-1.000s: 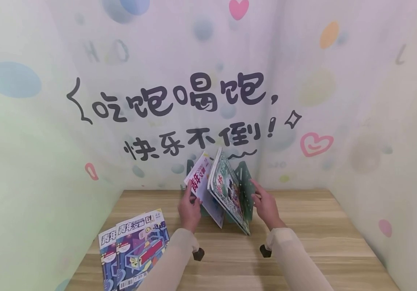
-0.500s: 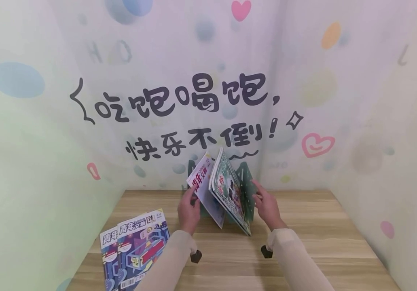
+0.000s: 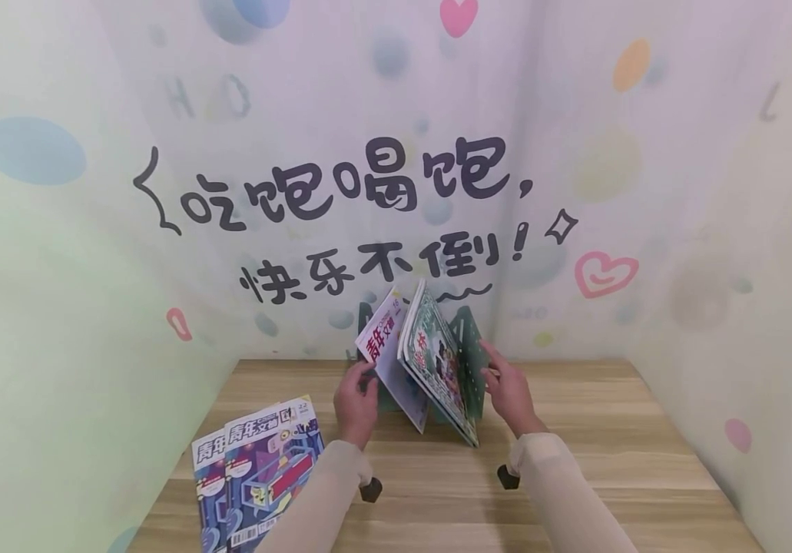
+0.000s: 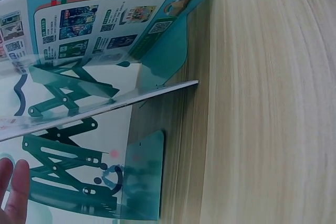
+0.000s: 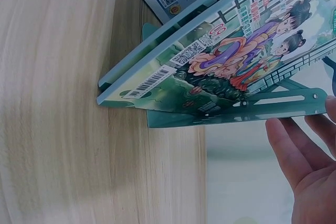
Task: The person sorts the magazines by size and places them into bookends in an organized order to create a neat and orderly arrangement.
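A green metal folding bookend (image 3: 473, 353) stands against the back wall. In it a thin white magazine (image 3: 389, 361) leans at the left, and thicker green-covered magazines (image 3: 437, 357) lean to the right of it. My left hand (image 3: 356, 403) is beside the white magazine's left edge; in the left wrist view its fingers (image 4: 20, 187) are extended, with a gap to the magazine. My right hand (image 3: 511, 395) is at the bookend's right panel; in the right wrist view its fingers (image 5: 286, 148) lie nearly straight against the panel's outer side. The panel partly hides its thumb.
Two blue-purple magazines (image 3: 267, 468) lie overlapped at the table's left, partly covered by my left sleeve (image 3: 319, 491). The wooden table (image 3: 451, 507) meets a printed wall (image 3: 396, 92) at the back, with side walls left and right.
My left hand has come away slightly from the white magazine, down and to the left. My right hand stays at the right panel. The magazines hardly shift.
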Tool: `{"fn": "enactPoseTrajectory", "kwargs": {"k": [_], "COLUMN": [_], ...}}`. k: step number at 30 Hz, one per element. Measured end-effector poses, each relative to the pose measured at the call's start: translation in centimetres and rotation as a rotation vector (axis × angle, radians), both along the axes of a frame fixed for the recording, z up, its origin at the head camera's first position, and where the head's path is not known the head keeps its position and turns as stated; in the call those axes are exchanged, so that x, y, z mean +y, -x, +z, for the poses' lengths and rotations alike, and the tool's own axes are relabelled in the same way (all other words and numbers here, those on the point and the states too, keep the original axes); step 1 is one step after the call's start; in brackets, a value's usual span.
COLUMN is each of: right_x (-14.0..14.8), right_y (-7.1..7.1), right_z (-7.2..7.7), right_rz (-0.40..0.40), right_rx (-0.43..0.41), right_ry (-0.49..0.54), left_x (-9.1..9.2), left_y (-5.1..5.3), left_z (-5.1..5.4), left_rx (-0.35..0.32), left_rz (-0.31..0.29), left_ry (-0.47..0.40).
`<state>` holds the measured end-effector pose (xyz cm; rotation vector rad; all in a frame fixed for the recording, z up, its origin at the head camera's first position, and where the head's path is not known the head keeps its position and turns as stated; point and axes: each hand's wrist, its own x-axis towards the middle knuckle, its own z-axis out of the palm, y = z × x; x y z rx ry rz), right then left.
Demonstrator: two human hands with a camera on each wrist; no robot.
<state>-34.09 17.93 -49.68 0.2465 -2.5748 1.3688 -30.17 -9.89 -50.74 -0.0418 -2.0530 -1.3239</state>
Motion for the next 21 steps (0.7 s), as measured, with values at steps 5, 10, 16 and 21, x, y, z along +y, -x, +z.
{"fn": "enactPoseTrajectory", "kwargs": {"k": [5,10,16,21], "right_x": [0.0,0.0,0.1,0.1], "right_y": [-0.1,-0.1,-0.1,-0.1], "right_z": [0.0,0.1,0.0,0.0], "right_rz": [-0.001,-0.006,-0.002,0.002], "right_rx": [-0.009,-0.017,-0.007,0.0], "right_ry": [-0.004,-0.007,0.006,0.012], "left_x": [-0.3,-0.8,-1.8,-2.4], "left_y": [-0.2,-0.4,-0.8,-0.9], "left_z": [-0.1,-0.3,-0.5,-0.7], "left_rx": [-0.006,-0.08,-0.156,-0.146], "left_rz": [0.023,0.041,0.056,0.078], "left_ry": [0.0,-0.058,-0.12,-0.124]}}
